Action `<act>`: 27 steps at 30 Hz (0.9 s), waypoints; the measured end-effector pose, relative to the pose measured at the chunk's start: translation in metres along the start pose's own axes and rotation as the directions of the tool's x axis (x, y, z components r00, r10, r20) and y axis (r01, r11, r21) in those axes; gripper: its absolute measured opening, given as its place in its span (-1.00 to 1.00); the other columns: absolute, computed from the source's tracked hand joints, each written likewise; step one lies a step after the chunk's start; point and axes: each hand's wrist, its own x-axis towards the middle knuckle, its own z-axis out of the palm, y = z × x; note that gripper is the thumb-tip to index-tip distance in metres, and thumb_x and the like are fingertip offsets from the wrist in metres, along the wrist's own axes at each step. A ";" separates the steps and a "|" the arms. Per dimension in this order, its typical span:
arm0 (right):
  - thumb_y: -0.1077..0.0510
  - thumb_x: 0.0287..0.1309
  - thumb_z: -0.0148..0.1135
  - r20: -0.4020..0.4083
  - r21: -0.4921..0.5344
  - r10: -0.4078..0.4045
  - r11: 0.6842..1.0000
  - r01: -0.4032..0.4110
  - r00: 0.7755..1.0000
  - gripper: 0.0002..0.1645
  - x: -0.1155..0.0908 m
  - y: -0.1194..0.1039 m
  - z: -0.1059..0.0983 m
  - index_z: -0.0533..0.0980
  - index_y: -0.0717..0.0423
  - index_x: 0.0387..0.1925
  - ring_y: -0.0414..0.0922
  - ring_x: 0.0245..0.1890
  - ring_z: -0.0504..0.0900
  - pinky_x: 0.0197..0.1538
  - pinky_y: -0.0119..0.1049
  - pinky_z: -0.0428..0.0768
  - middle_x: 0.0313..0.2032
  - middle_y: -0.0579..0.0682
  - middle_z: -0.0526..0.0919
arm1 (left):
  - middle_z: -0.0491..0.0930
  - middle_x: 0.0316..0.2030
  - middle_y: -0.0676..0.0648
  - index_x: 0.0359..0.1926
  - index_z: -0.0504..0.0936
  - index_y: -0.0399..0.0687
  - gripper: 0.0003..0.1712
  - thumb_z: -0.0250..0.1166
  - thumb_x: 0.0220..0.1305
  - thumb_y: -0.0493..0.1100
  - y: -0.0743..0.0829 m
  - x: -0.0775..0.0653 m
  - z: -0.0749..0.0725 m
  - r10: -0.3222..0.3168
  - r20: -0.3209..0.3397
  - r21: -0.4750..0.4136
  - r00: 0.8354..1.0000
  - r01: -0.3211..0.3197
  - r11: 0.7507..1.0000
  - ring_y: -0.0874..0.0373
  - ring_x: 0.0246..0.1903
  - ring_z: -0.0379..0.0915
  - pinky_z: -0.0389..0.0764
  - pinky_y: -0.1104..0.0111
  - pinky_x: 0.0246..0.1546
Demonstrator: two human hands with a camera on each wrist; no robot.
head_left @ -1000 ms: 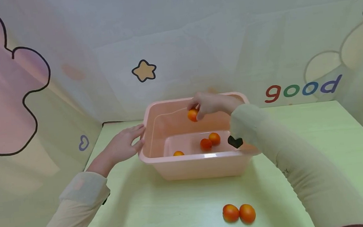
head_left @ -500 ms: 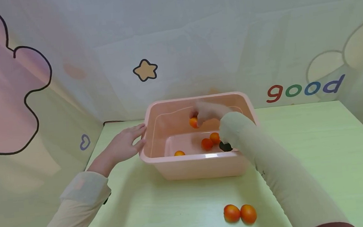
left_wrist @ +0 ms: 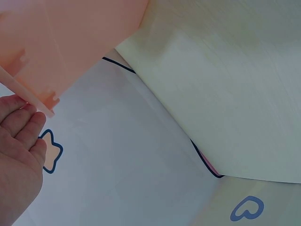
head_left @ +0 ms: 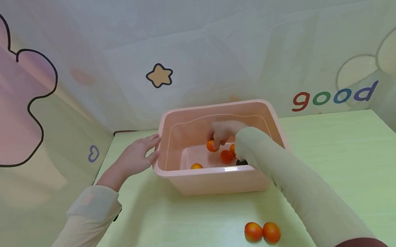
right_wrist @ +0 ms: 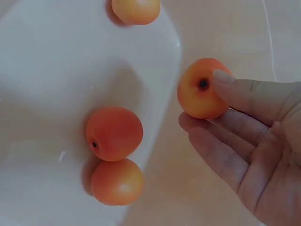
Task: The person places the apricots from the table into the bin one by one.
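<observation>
Inside the pink plastic tub (head_left: 220,180), my right hand (head_left: 221,131) pinches a small round orange-red fruit (right_wrist: 200,89) between thumb and fingers. A dark stem spot on that fruit shows in the right wrist view. Below it, on the tub floor, a redder fruit (right_wrist: 114,134) touches a more orange one (right_wrist: 117,182). Another yellow-orange fruit (head_left: 196,166) lies near the tub's front left. My left hand (head_left: 135,156) rests its extended fingers on the tub's left rim; the left wrist view shows its fingertips right at the rim's underside.
Two more orange-red fruits, a left one (head_left: 253,231) and a right one (head_left: 272,232), lie side by side on the pale green table (head_left: 179,235) in front of the tub. A printed cloth backdrop (head_left: 213,59) rises behind the tub and at the sides.
My right hand has moved down into the tub with the fruit, from around rim height to near the floor. The left hand stays on the rim.
</observation>
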 end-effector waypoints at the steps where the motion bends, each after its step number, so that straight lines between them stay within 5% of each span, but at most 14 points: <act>1: 0.23 -0.05 0.11 0.007 -0.006 0.002 1.000 -0.002 1.000 -0.62 0.003 0.000 0.000 0.44 -0.08 -0.11 0.05 -0.13 0.37 -0.40 -0.17 0.53 -0.03 -0.01 0.37 | 0.15 0.28 -0.19 0.26 0.18 -0.20 -0.41 -0.03 0.26 -0.07 0.000 0.000 0.000 -0.001 0.000 -0.001 1.000 0.001 1.000 -0.19 0.24 0.07 0.14 -0.04 0.20; 9: 0.27 -0.15 0.15 0.010 -0.040 -0.016 0.999 0.016 1.000 -0.60 0.015 0.009 0.000 0.42 -0.02 -0.15 -0.03 -0.33 0.45 -0.44 -0.19 0.53 -0.11 0.03 0.43 | 0.17 0.27 -0.20 0.26 0.19 -0.21 -0.42 -0.02 0.25 -0.07 0.001 0.000 0.000 0.002 -0.004 0.000 1.000 -0.002 1.000 -0.20 0.23 0.09 0.16 -0.05 0.18; 13: 0.23 -0.16 0.18 -0.012 -0.039 0.002 0.999 -0.003 1.000 -0.60 0.003 0.004 0.001 0.44 -0.05 -0.16 -0.05 -0.16 0.42 -0.37 -0.17 0.53 -0.07 -0.02 0.46 | 0.18 0.26 -0.20 0.25 0.20 -0.21 -0.42 -0.02 0.25 -0.07 0.002 0.000 0.000 0.007 -0.006 0.001 1.000 -0.007 1.000 -0.20 0.23 0.09 0.16 -0.05 0.18; 15: 0.19 -0.09 0.20 0.025 -0.121 -0.052 0.991 0.055 0.998 -0.60 0.014 0.003 -0.001 0.44 -0.06 -0.10 -0.02 -0.06 0.38 -0.24 -0.11 0.53 -0.05 -0.03 0.46 | 0.18 0.26 -0.21 0.25 0.20 -0.21 -0.42 -0.02 0.25 -0.07 0.003 0.001 0.000 0.010 -0.007 0.003 1.000 -0.010 1.000 -0.20 0.23 0.09 0.16 -0.05 0.18; 20: 0.20 -0.03 0.24 0.180 -0.406 -0.231 0.868 0.286 0.956 -0.55 0.061 -0.001 -0.015 0.44 0.00 -0.02 0.02 -0.06 0.44 0.04 -0.14 0.47 -0.07 -0.01 0.49 | 0.17 0.26 -0.21 0.26 0.19 -0.21 -0.42 -0.02 0.26 -0.08 0.002 0.000 0.000 0.008 -0.006 -0.002 1.000 -0.008 1.000 -0.21 0.23 0.09 0.16 -0.06 0.18; 27: 0.17 -0.02 0.23 0.199 -0.513 -0.279 0.787 0.343 0.939 -0.52 0.047 -0.016 -0.029 0.42 -0.10 0.01 -0.04 -0.07 0.47 0.04 -0.21 0.49 0.02 -0.06 0.46 | 0.17 0.26 -0.22 0.25 0.20 -0.22 -0.42 -0.02 0.26 -0.08 0.003 0.000 -0.001 0.007 -0.008 -0.001 1.000 -0.007 1.000 -0.20 0.23 0.08 0.15 -0.04 0.19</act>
